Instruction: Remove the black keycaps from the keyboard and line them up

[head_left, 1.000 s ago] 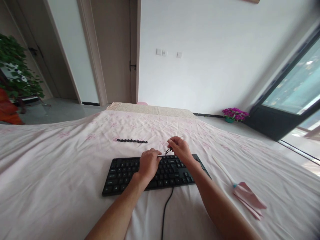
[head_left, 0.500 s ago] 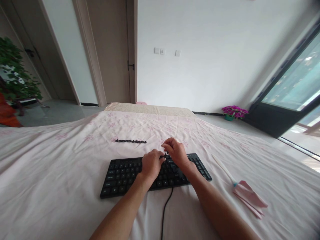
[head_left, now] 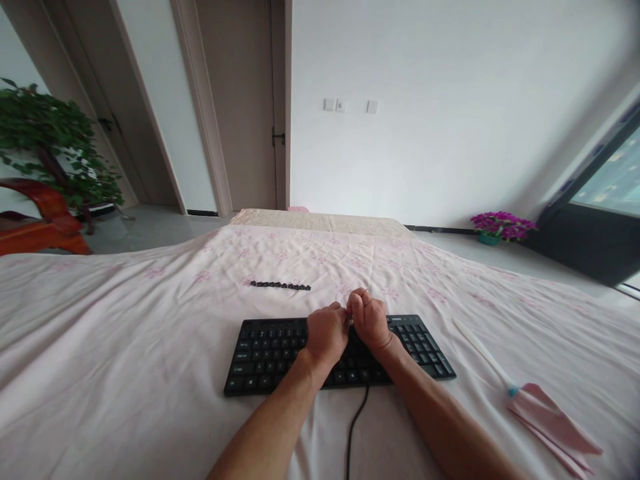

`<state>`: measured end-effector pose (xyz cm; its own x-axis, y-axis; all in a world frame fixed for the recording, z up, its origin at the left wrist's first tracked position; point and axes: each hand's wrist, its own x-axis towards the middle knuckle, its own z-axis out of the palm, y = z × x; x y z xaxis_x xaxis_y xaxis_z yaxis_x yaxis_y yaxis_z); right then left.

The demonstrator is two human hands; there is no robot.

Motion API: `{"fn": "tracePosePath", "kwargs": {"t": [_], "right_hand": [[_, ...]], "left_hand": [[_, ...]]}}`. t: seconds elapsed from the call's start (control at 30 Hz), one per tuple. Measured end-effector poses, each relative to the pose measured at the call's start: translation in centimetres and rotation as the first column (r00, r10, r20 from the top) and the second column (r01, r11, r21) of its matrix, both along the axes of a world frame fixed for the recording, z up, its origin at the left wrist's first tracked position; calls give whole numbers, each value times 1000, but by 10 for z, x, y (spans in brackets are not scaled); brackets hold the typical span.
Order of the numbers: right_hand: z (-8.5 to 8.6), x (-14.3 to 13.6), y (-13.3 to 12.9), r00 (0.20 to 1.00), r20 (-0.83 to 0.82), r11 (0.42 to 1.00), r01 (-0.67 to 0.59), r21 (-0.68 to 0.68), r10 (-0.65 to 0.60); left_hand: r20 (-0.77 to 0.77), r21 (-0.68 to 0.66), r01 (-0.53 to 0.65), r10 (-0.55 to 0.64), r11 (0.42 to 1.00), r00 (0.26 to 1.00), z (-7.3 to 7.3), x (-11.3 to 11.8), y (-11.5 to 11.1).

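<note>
A black keyboard (head_left: 270, 353) lies on the pink flowered cloth, its cable (head_left: 355, 423) running toward me from the near edge. Above its middle, my left hand (head_left: 327, 337) is closed, thumb side toward the other hand. My right hand (head_left: 369, 319) is closed in a fist-like grip, pressed against the left. Whatever small thing sits between the fingers is mostly hidden. Beyond the keyboard lies a row of several small black pieces (head_left: 280, 285) that look like keycaps.
Right of the keyboard lies a duster-like stick (head_left: 483, 353) with a blue joint and pink cloth flaps (head_left: 555, 423). Past the bed (head_left: 150, 320) are a wooden chair (head_left: 45, 217), a leafy plant (head_left: 55, 140), purple flowers (head_left: 503, 225) and a door (head_left: 240, 107).
My right hand's fingers have curled in and closed up against my left hand; the thin dark thing between them is now mostly covered. The view has turned left.
</note>
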<state>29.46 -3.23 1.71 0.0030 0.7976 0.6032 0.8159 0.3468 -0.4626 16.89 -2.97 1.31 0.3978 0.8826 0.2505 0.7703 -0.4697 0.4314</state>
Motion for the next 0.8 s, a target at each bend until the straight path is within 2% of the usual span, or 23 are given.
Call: {"fn": "tracePosePath", "kwargs": {"t": [0.13,0.27,0.43,0.5,0.63,0.73,0.8], "right_hand": [[-4,3,-2,999,37,998,2,62,-4],[-8,6,0,998,52,997,15,77,-19],[-9,8,-2,993,-114,998,39,42,-34],[-4,9,-5,990,-138,998,41,48,-34],[23,10,-7,1000,-4,999,21,40,-21],[43,13,-5,997,77,994,23,-108,-14],[47,17,-1,995,103,973,33,-229,-10]], "left_hand": [[30,39,16,-17,999,999,-2,-1,-3],[27,12,11,-11,1000,1000,-1,0,-4],[79,1,51,-51,999,996,-3,1,-2],[136,-1,68,-68,998,988,-6,2,0],[279,-44,30,-17,999,960,-13,2,4],[414,-50,-8,28,999,910,-15,0,4],[508,-45,-15,36,999,861,-15,-2,4]]}}
